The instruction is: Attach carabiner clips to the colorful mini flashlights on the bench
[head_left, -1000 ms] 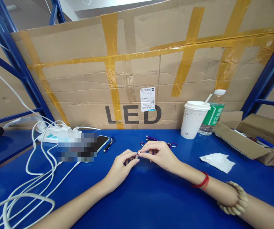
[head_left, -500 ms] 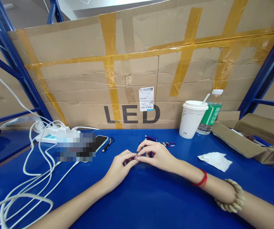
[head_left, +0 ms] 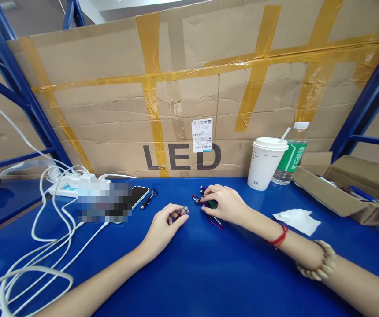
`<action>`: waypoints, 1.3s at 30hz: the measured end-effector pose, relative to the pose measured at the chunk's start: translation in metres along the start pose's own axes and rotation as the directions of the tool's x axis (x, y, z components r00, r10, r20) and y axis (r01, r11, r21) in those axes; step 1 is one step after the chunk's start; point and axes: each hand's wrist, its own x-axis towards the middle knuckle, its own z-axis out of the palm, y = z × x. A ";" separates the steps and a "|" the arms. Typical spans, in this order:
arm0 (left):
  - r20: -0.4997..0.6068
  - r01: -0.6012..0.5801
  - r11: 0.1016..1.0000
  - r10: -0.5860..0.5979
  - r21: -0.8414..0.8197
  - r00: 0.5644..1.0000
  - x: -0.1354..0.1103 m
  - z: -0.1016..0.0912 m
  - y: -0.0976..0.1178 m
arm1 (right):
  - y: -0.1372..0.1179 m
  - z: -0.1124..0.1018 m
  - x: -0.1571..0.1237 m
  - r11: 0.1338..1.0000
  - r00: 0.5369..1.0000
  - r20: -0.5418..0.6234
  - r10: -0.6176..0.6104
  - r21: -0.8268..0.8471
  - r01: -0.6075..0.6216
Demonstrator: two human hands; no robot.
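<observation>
Pinching a small red tube (head_left: 181, 213) between thumb and fingers, the left hand (head_left: 162, 223) holds it tilted with its silver end uppermost, probably to leave that end free. The right hand (head_left: 227, 204) arches palm-down just beside it, fingers bent and slightly apart; whether they grip anything is hidden. Around them show a purple tube (head_left: 203, 188), a red carabiner (head_left: 196, 199) and a purple carabiner (head_left: 216, 223), grouped toward the bench's back edge, seemingly for easy reach.

Leftward along that edge lie a black clip-ended tube (head_left: 147, 200), a phone (head_left: 141, 194) and a power strip (head_left: 64, 189) trailing white cables (head_left: 40, 269). Rightward stand a lidded cup (head_left: 265, 168) and a bottle (head_left: 290, 159), perhaps kept back from the handwork, with a crumpled tissue (head_left: 297, 221) nearer and an open carton (head_left: 321, 197) at the back right corner.

The blue bench (head_left: 192, 273) looks smooth and slightly glossy; behind it rises a taped cardboard sheet (head_left: 110, 123) between blue metal posts (head_left: 34, 110).
</observation>
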 end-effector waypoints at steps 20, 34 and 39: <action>0.010 0.001 1.000 -0.001 -0.010 1.000 -0.001 0.000 0.001 | 0.007 0.011 0.000 0.995 0.994 0.062 0.088 0.036 -0.090; 0.037 0.017 1.000 -0.017 0.000 0.999 0.000 0.000 0.001 | 0.008 0.016 0.000 0.980 0.999 0.014 0.035 0.198 -0.037; 0.052 0.007 1.000 -0.006 -0.026 0.999 -0.001 0.000 0.000 | -0.003 0.013 0.002 0.871 0.983 -0.164 0.077 0.491 0.013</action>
